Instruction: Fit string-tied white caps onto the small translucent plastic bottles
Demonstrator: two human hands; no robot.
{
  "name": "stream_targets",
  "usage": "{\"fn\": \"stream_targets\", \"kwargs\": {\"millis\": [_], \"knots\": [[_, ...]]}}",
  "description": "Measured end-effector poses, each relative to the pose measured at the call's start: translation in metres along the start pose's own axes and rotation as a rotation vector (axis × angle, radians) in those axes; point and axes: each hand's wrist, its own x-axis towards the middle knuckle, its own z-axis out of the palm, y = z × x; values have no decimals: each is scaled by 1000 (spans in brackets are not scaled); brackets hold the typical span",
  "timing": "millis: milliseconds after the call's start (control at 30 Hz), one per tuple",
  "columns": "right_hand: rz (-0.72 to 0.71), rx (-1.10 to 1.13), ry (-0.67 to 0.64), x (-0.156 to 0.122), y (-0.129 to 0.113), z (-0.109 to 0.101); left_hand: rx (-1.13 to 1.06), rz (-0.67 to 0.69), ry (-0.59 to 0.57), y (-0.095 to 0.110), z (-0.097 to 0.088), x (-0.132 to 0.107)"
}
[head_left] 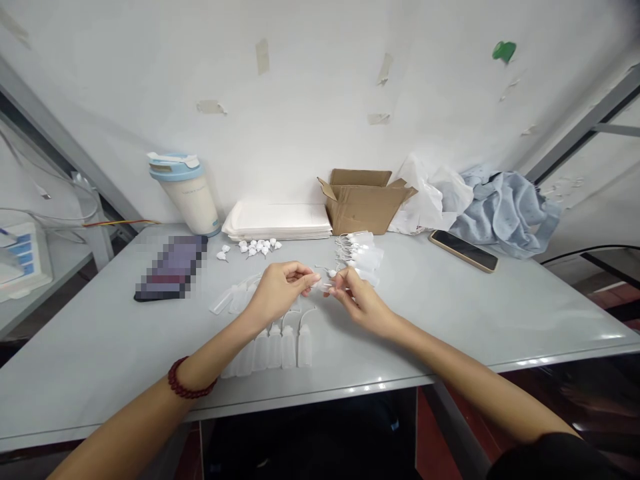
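In the head view my left hand point(280, 287) and my right hand point(363, 303) meet above the middle of the table. Both pinch a small translucent plastic bottle point(323, 285), its far part hidden by my fingers. Just beyond my right hand lies a group of similar bottles point(370, 257) with white tops and thin curved tubes. In front of my left hand, near the table edge, is a row of bottles point(289, 348) with thin tubes sticking up. More bottles point(239, 298) are partly covered by my left hand. Small white caps point(260, 248) sit in a loose pile farther back.
Along the wall stand a tumbler point(187, 197), a stack of white sheets point(280, 221), an open cardboard box point(367, 207), a white plastic bag point(430, 197) and blue cloth point(505, 210). One phone point(465, 250) lies right; a blurred-out phone-like device point(173, 267) lies left.
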Motion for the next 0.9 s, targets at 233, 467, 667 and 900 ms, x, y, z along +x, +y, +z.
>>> {"fn": "stream_targets", "kwargs": {"millis": [233, 467, 667, 900], "knots": [[46, 72, -29, 1, -4, -4, 67, 52, 17, -2, 4, -3], [185, 511, -107, 7, -2, -10, -47, 142, 7, -2, 4, -4], [214, 596, -129, 8, -2, -13, -87, 88, -83, 3, -3, -3], [109, 299, -60, 4, -1, -8, 47, 30, -193, -2, -5, 0]]}}
